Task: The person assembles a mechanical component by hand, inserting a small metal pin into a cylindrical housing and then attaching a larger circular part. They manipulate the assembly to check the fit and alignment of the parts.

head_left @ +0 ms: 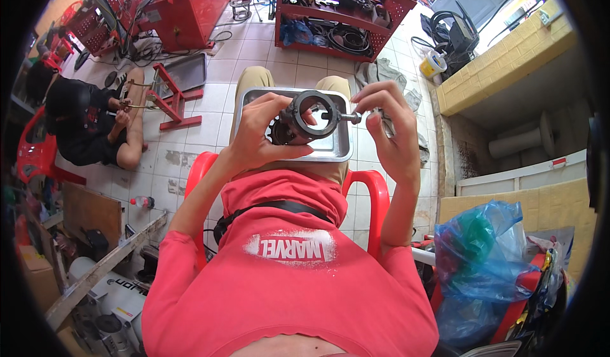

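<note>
My left hand [259, 123] is closed around a dark metal ring-shaped part [316, 133], its thumb below and fingers above. The ring's round opening faces up toward me, and toothed-looking metal shows at its left side. A bolt [350, 118] sticks out from the ring's right side. Around the bolt's outer end hovers my right hand [393, 125], with index finger and thumb curved and apart. The index fingertip is close to the bolt head; whether it touches I cannot tell. Beneath the part, a shallow silver metal tray [347, 152] rests on my lap.
I sit in a red plastic chair [366, 180]. At the left, a person [82, 119] sits low by a red metal stand [173, 100]. Ahead is a red tool cart [279, 30]. A blue plastic bag [483, 249] is at my right, beside a yellow-tiled counter [495, 65].
</note>
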`<state>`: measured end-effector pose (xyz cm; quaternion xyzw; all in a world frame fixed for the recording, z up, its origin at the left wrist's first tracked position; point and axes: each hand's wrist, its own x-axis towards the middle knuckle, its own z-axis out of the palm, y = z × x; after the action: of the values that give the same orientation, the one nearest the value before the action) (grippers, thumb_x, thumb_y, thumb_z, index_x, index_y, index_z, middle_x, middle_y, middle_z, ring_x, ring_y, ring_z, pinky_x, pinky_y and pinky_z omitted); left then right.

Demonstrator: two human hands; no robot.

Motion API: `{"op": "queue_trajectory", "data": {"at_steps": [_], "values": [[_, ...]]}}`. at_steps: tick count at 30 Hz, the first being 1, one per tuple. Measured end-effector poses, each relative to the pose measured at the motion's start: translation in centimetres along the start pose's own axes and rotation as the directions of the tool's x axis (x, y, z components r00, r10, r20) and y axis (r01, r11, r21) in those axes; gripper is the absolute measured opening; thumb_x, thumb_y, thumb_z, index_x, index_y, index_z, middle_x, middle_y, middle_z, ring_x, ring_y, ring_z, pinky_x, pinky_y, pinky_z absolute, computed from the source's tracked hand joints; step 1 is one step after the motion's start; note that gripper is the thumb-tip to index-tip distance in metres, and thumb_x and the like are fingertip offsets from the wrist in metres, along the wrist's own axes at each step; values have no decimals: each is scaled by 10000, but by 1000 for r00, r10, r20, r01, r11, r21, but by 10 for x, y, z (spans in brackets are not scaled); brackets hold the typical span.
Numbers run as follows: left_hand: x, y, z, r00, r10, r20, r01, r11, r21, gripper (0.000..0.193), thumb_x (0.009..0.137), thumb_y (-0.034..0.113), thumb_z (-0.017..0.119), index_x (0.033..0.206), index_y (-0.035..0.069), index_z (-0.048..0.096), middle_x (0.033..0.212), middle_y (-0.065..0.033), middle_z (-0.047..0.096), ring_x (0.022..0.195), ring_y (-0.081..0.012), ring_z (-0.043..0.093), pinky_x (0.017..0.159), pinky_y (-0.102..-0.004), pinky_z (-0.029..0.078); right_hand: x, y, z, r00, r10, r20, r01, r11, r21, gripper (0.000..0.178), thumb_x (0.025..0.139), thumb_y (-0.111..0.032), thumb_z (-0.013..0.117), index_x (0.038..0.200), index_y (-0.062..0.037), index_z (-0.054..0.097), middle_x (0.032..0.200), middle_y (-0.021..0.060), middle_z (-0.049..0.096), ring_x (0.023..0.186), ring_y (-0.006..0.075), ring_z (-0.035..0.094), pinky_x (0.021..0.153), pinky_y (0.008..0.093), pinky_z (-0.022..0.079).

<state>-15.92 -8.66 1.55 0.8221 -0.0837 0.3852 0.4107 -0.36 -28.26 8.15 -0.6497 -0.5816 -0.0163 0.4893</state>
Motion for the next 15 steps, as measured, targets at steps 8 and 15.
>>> {"op": "queue_trajectory", "data": {"at_steps": [8,15], "values": [[0,-2,0,1000,-15,5,15,1000,1,461,660,232,930,1027,60,709,939,-50,733,889,-205,678,801,-340,524,2,-17,7,987,21,-161,-19,1000,13,140,882,-96,752,946,-8,665,996,90,650,954,227,649,802,352,512],[-2,-6,2,999,12,46,-13,1000,15,480,657,239,937,1034,57,703,943,-48,736,890,-212,681,794,-345,530,-5,-8,-3,988,155,27,-154,987,-39,148,901,-136,745,956,-13,685,982,99,662,931,234,664,805,352,511]]}}
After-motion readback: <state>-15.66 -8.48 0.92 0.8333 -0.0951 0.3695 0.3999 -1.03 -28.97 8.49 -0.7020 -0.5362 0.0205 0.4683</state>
